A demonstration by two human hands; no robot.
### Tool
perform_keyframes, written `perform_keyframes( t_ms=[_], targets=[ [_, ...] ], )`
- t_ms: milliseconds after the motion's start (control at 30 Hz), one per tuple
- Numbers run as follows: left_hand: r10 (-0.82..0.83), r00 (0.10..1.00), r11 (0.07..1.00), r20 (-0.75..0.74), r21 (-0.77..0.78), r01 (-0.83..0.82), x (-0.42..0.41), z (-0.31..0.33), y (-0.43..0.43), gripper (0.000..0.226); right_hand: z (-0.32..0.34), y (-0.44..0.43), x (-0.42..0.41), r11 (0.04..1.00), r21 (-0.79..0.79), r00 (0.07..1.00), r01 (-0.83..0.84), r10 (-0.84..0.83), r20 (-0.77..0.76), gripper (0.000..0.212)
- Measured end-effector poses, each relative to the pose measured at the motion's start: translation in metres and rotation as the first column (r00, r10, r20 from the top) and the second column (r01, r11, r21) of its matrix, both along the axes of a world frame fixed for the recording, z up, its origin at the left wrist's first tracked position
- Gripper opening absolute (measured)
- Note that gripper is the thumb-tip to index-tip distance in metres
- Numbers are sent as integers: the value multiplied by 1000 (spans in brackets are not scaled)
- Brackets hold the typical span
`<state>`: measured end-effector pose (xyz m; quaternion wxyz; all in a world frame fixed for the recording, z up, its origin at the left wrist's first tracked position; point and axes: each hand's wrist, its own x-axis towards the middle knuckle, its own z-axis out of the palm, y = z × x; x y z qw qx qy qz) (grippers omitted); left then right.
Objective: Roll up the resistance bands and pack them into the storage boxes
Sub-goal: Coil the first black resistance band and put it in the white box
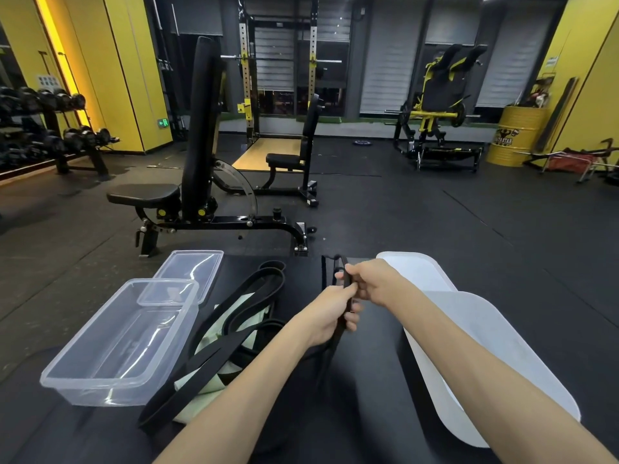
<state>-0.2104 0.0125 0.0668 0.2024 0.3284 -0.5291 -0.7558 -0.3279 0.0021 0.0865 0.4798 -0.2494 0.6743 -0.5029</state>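
- Where the black mat (pixel 363 380) runs out at its left edge, a big clear box (pixel 100 398) stands open, with a smaller clear box (pixel 197 252) touching its far rim; neither shows a band inside.
- Just right of the boxes, loose black bands (pixel 231 304) lie in long flat loops across a pale green sheet (pixel 207 383), not yet rolled.
- Near the middle of the far edge, the left hand (pixel 331 313) curls its fingers round one black band (pixel 344 264), whose tail drops toward the mat.
- Just beyond it, the right hand (pixel 371 283) pinches the same band near its upper end.
- That band looks like soft, light, grippy rubber. It should coil easily yet want to spring open, so gripping the coil flat across its width seems wise.
- Along the right edge lie two white lids (pixel 485 363), one behind the other.
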Motion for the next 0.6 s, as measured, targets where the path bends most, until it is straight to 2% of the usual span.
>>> perform_keyframes(
  t_ms=[67, 133, 267, 367, 433, 533, 600],
  targets=[
    [8, 1000, 999, 9, 33, -8, 4, -8, 3, 30, 4, -1, 0, 998, -36, 999, 50, -51, -12, 6],
    [34, 999, 999, 29, 37, -35, 6, -16, 7, 36, 7, -3, -3, 995, -70, 997, 76, -74, 37, 9],
    [173, 984, 985, -41, 8, -173, 5, -12, 4, 40, 10, 11, 3, 989, -41, 979, -139, 144, 146, 19],
    [170, 981, 985, -95, 26, -169, 4, -2, 0, 43, 8, 17, 6, 966, 18, 956, -258, 253, 145, 18],
    [123, 987, 992, -101, 40, -120, 5, -2, 2, 38, 13, 10, 7, 977, -37, 970, -208, 211, 119, 21],
    [81, 997, 996, 3, -31, -81, 8, -10, 7, 34, 26, -1, 4, 981, -193, 992, 20, 5, 128, 15],
    [122, 993, 991, -4, -50, -122, 9, -11, 7, 35, 27, 3, 3, 977, -212, 986, -17, 51, 158, 16]
  ],
)
